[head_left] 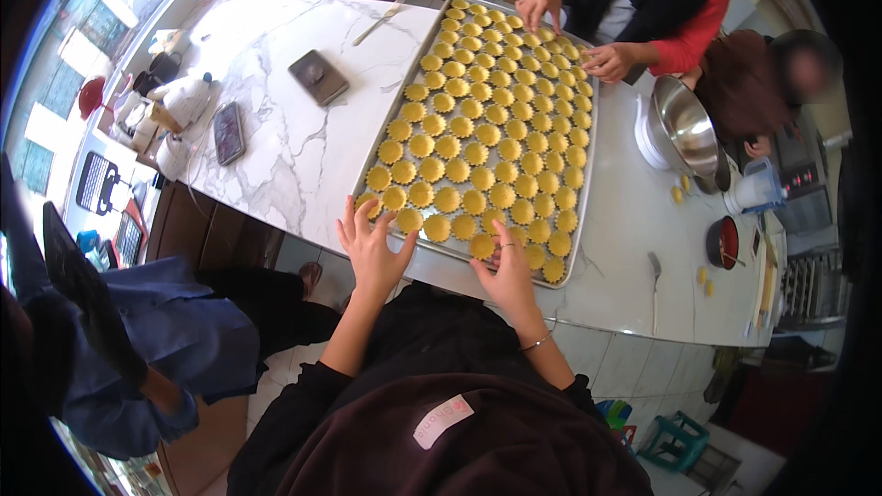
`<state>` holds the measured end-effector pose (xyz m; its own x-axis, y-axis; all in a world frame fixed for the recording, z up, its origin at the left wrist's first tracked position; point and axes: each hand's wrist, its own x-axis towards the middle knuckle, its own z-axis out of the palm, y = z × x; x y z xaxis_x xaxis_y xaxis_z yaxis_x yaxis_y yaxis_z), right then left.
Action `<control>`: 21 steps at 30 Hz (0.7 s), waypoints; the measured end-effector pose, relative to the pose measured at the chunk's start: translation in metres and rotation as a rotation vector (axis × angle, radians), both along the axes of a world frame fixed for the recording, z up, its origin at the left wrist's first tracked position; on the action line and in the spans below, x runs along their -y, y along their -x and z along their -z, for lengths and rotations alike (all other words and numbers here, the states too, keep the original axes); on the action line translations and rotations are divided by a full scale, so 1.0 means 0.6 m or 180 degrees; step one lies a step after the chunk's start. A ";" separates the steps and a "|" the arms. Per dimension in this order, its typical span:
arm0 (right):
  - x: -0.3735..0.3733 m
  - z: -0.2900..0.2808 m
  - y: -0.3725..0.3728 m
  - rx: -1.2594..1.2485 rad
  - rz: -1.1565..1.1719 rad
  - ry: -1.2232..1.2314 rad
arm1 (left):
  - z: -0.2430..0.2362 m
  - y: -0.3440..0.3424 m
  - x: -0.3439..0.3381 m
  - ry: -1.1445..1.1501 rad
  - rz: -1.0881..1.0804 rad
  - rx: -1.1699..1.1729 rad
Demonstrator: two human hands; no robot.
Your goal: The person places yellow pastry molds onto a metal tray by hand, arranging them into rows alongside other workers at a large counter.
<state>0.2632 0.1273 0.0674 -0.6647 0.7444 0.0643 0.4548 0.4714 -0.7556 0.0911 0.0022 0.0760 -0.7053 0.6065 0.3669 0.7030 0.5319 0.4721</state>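
Close against the near edge of the baking tray (582, 191): left hand (372, 253), fingers (347, 231) spread wide over the corner, holding nothing. Right hand (507, 277) beside it, fingers (505, 243) narrowed around a scalloped yellow pastry round (482, 246) at the tray's front rim, touching it; whether lifted or lying flat, impossible to tell. Tray filled with rows of the same rounds, resting on the white marble tabletop (294, 156). At the far end, another person's hands (608, 62) among the rounds. Right of the tray, a steel mixing bowl (689, 131); left of it, well apart, a small dark scale (318, 76).
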 end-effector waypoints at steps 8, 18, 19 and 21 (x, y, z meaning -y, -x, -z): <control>-0.038 -0.066 -0.090 -0.0409 0.0736 0.0492 | 0.021 0.017 0.020 -0.0650 0.0112 0.0180; -0.249 0.030 -0.500 -0.0445 0.3505 -0.0257 | 0.051 0.045 0.085 -0.0903 -0.0336 -0.0123; -0.265 0.038 -0.533 -0.0298 0.3706 -0.0308 | 0.051 0.047 0.086 -0.0917 -0.0326 -0.0117; -0.291 0.044 -0.571 -0.0082 0.3823 -0.0352 | 0.053 0.040 0.102 -0.0839 -0.0519 -0.0253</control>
<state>0.6059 0.3020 0.0409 0.4505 0.8765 0.1697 0.6328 -0.1794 -0.7532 0.0668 -0.0592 0.0439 -0.7483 0.3646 0.5542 0.6587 0.5072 0.5557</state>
